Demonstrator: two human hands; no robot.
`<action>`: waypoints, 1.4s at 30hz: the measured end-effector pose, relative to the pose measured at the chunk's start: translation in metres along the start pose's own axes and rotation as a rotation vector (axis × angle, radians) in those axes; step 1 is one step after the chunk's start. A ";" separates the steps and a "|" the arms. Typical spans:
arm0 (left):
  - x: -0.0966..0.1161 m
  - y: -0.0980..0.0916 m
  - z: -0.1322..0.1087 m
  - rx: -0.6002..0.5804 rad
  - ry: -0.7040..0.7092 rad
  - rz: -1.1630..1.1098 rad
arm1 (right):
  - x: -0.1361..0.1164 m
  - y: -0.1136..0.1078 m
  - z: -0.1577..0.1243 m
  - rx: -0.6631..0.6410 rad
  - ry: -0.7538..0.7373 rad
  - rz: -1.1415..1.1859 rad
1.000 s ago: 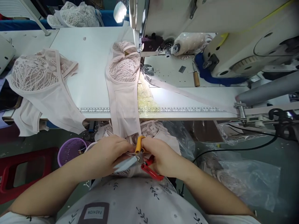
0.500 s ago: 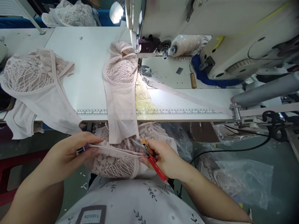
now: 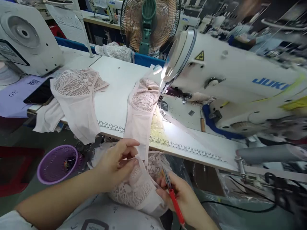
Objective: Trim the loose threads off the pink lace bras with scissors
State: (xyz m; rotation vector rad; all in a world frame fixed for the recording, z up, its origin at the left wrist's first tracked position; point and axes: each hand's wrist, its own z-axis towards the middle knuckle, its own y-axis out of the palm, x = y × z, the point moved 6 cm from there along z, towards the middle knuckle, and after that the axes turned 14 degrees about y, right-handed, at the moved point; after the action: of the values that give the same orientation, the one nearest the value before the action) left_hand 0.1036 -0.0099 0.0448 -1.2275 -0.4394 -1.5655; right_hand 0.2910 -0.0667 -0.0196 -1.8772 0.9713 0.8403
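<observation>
Over my lap lies a pale pink lace bra (image 3: pixel 134 191). My left hand (image 3: pixel 115 167) pinches its upper edge between thumb and fingers. My right hand (image 3: pixel 185 195) grips a pair of red-handled scissors (image 3: pixel 176 206), blades pointing up and away, while its thumb and fingertips also touch the bra's right side. Just beyond my hands, another bra (image 3: pixel 139 123) hangs over the table's front edge, its far end under the sewing machine's needle area. More lace shows beneath the hanging part, though it is partly hidden.
A white sewing machine (image 3: pixel 216 67) fills the right of the table. Another lace bra (image 3: pixel 76 92) drapes over the edge at left, beside a dark phone (image 3: pixel 39 92). On the floor stands a purple basket (image 3: pixel 57 164). A fan (image 3: pixel 148 25) is behind the table.
My view has tilted up and turned, bringing the fan and purple basket in. My left hand has moved closer to the right hand along the bra, which is less stretched now.
</observation>
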 end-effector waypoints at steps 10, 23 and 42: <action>0.013 0.034 0.016 -0.170 0.218 0.169 | -0.080 -0.034 0.012 -0.042 -0.328 0.290; -0.017 0.045 0.011 -0.139 -0.325 -0.245 | -0.077 -0.028 0.020 0.159 -0.361 0.158; -0.043 0.043 0.013 -0.251 -0.629 -0.454 | -0.025 -0.020 0.012 -0.216 -0.180 -0.469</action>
State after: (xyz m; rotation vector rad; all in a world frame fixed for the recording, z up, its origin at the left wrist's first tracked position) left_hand 0.1445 0.0053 -0.0003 -1.9226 -1.0024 -1.6109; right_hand 0.2941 -0.0416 0.0032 -2.0543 0.3145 0.8298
